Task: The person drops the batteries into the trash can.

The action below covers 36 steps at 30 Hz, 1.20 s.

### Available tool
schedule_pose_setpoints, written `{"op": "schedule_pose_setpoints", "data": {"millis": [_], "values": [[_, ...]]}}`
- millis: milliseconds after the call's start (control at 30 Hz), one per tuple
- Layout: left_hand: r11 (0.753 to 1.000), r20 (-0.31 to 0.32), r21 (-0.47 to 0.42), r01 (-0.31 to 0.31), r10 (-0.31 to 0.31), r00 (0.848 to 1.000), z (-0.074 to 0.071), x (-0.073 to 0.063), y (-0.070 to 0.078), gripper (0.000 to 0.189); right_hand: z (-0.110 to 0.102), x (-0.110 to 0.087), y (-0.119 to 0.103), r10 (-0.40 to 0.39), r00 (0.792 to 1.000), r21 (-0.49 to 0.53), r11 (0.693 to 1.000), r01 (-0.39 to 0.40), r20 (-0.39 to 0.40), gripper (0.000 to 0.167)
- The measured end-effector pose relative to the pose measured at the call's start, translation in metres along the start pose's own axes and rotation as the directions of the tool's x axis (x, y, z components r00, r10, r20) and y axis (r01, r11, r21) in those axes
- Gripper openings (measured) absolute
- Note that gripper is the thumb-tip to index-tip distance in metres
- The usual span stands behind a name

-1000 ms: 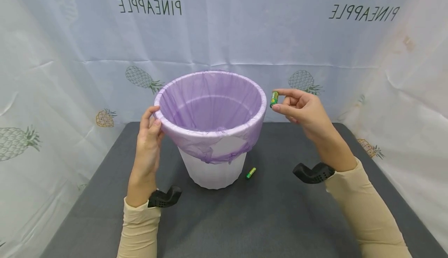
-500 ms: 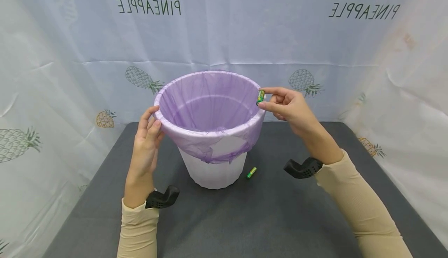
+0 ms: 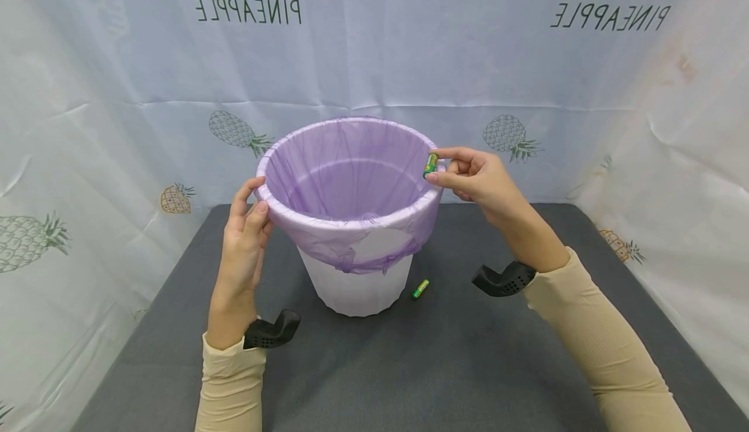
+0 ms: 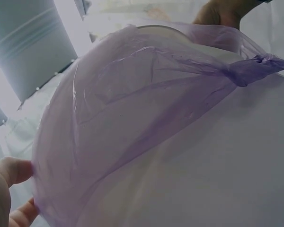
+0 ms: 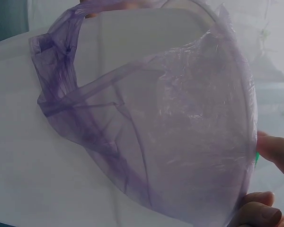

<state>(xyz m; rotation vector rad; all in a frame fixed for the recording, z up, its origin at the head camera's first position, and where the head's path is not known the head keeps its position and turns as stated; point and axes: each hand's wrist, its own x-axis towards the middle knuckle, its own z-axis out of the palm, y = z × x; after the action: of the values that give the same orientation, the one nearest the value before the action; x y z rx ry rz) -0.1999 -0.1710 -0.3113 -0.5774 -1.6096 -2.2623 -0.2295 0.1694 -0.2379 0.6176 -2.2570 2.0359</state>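
Observation:
A white trash bin [image 3: 357, 289] stands on the dark table, a purple bag [image 3: 351, 188] lining it and folded over its rim. At the bin's left side my left hand [image 3: 242, 246] rests thumb and fingertips against the outside of the rim. My right hand [image 3: 482, 178] pinches a green and yellow battery [image 3: 430, 166] between thumb and index finger, at the right part of the rim. From the right wrist view, only a sliver of green shows beside the fingers [image 5: 274, 149]; the bin hides the rest. A second battery [image 3: 420, 289] lies on the table near the bin's base.
The dark table [image 3: 363, 380] reaches to pineapple-print curtains [image 3: 374, 48] at the back and both sides. Black camera mounts [image 3: 272, 329] sit on both wrists. In the left wrist view, a knotted part of the bag [image 4: 258, 68] hangs outside the bin.
My right hand has moved left with the battery, from beside the bin to its right rim. The left hand stays at the rim, and the battery on the table has not moved.

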Motion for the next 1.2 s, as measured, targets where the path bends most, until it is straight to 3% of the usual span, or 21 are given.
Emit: {"op": "schedule_pose_setpoints", "data": {"millis": [433,700,967,1200], "values": [[1.0,-0.009,0.018,0.007,-0.006,1.0,0.004,0.001,0.001,0.034,-0.002,-0.001,0.002,0.056,0.998,-0.061,0.997,-0.057,-0.023,0.049],[1.0,-0.004,0.029,0.003,-0.003,1.0,0.004,0.002,0.0,0.035,-0.005,-0.016,0.014,-0.004,0.994,0.011,1.0,0.005,-0.105,0.031],[1.0,0.002,0.018,-0.005,0.004,1.0,0.004,0.002,0.0,0.035,-0.008,-0.033,0.043,0.003,0.989,0.025,1.0,0.001,-0.149,0.027],[1.0,0.008,0.021,0.0,0.0,1.0,0.001,0.0,-0.001,0.034,-0.003,-0.047,0.083,0.048,0.987,-0.05,0.997,-0.056,-0.151,0.022]]}}
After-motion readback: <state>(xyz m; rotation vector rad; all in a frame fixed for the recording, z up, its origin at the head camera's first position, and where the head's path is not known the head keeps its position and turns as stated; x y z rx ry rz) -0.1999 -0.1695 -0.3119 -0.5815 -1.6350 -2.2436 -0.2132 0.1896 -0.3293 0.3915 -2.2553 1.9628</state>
